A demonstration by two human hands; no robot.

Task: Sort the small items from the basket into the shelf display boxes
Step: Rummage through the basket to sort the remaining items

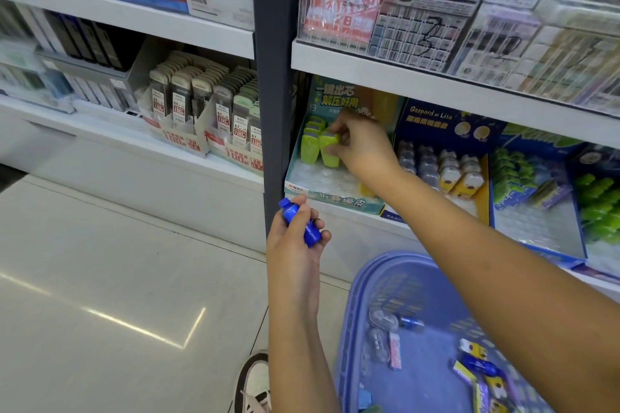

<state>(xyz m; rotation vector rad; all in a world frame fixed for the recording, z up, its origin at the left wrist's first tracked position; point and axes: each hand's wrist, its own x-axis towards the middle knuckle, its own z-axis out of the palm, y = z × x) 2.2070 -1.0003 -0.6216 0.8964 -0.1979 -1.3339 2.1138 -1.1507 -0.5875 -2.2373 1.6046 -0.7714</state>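
Note:
My right hand [360,141] reaches into the teal display box [322,193] on the lower shelf and pinches a lime-green eraser [330,147] at the end of a row of like ones [310,144]. My left hand [295,235] is lower, in front of the shelf edge, gripping a small blue bottle-shaped item [302,223]. The lilac plastic basket [372,285] sits below my right arm and holds several small items, among them blue bottle shapes [411,322], yellow packs [473,347] and clear packets [380,339].
A dark upright post [273,77] divides the shelving. Right of the teal box stand a blue box with yellow figures [459,178] and boxes of green items [597,208]. Pencil-lead packs [208,104] fill the left shelf. My shoe [255,379] is on the tiled floor.

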